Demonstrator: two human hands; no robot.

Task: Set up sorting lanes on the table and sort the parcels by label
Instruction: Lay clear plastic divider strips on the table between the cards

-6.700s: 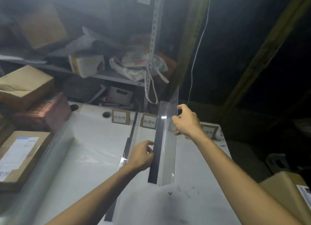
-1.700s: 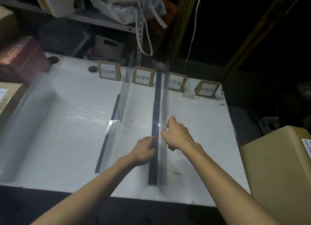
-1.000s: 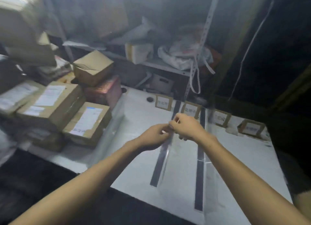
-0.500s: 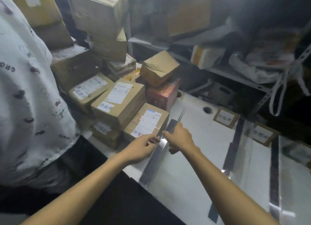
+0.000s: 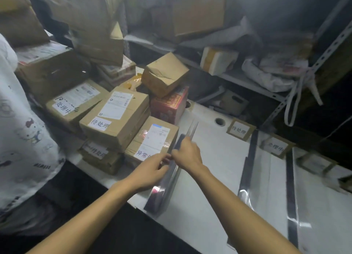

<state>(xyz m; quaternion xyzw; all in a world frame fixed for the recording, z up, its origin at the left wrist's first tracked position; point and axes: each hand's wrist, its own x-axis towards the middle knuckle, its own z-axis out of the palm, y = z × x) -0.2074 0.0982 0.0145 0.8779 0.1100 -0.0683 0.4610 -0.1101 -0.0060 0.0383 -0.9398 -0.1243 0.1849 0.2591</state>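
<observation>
Head view: both hands, left (image 5: 152, 170) and right (image 5: 187, 154), fingers closed on third clear divider (image 5: 167, 179) beside parcels (image 5: 118, 118); two dividers (image 5: 247, 170) placed on worktop (image 5: 213, 158); sorting not begun

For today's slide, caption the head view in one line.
Both hands grip a clear divider strip beside labelled parcels on the white table.

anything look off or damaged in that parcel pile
Yes. The small cardboard box on top of the red box sits tilted, and its top is dented and creased. Behind it, the taller stack of boxes leans to one side. Other parcels lie flat.
</observation>
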